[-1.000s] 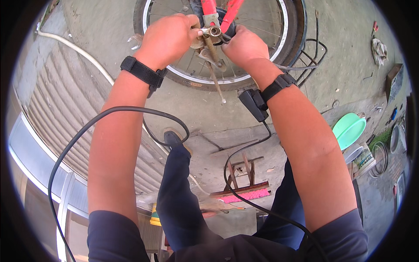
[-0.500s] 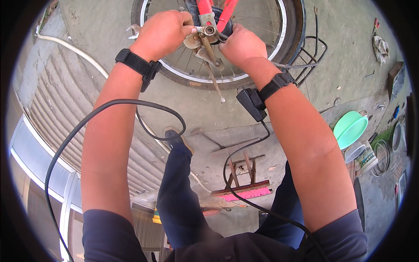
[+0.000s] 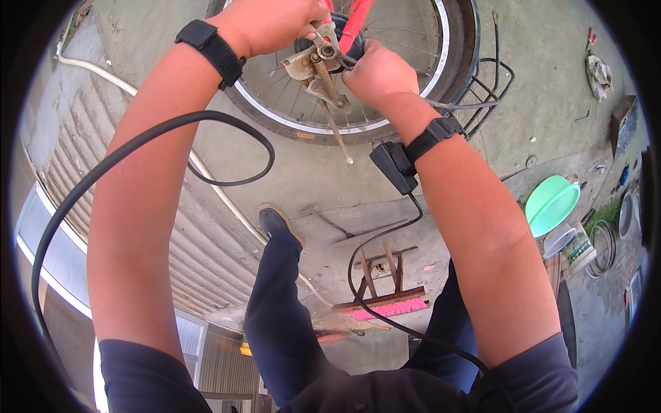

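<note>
From my remote seat, nearest first: black cable (image 3: 227,117) loops over the left forearm; I'd want it kept clear of the swing. Left hand (image 3: 275,26), partly cut off by the top edge, grips a metal wrench (image 3: 321,46), its ring end over the axle nut at the wheel hub, near top centre. Right hand (image 3: 382,74) is curled just beside the hub; can't tell what's in its fingers. The wheel (image 3: 458,48) lies behind both, with red frame tubes (image 3: 357,26), a coil spring (image 3: 323,74) and the kickstand leg (image 3: 334,131) by the hub. My call: seat the ring square and fully down, steady pull rather than jerks, right hand bracing, knuckles off spring and spokes. Farther right, containers: green basin (image 3: 551,206), pale basin (image 3: 559,239) just beside it, whitish pail (image 3: 582,255) tipped over, grey tub (image 3: 625,215) near the rim of view. Contents of all four: can't make out.
</note>
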Tool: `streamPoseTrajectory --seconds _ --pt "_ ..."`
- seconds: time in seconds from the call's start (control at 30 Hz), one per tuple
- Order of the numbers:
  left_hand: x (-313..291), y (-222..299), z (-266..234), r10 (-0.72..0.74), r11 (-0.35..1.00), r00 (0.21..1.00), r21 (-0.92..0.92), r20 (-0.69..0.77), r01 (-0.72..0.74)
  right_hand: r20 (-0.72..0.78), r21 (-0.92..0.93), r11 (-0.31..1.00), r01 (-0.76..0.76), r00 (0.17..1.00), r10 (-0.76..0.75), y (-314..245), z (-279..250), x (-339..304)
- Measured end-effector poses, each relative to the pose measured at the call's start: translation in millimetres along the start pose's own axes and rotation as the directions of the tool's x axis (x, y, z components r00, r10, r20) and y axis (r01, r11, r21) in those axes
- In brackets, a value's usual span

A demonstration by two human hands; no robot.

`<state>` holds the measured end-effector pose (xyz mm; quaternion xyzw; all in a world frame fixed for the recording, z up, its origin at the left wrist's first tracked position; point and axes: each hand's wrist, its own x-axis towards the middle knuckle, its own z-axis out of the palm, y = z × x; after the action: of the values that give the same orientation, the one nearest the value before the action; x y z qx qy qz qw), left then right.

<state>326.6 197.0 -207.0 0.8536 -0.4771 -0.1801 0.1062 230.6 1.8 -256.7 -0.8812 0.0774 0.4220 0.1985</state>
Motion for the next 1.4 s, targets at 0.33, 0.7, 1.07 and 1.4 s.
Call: streamPoseTrajectory --seconds 0.33,0.7,1.07,1.4 --pt "5.4 8.8 -17.1 -0.170 0.983 0.963 -0.027 0.208 0.179 0.009 0.004 1.000 -0.002 1.000 0.002 -1.0 -0.7 -2.1" --pt "-59.6 68.8 35.0 -0.771 0.346 0.600 -0.651 0.212 0.675 0.021 0.017 1.000 0.007 1.000 -0.007 -0.9 -2.0 -1.9" --pt "-47.6 54.4 39.5 -0.690 0.547 0.698 -0.495 0.189 0.675 0.022 0.021 1.000 -0.014 1.000 0.013 -1.1 -2.4 -1.3" --pt "-34.3 23.5 32.7 -0.436 0.864 0.898 -0.252 0.058 0.436 0.010 0.019 1.000 -0.008 1.000 0.007 0.6 0.6 -0.3"
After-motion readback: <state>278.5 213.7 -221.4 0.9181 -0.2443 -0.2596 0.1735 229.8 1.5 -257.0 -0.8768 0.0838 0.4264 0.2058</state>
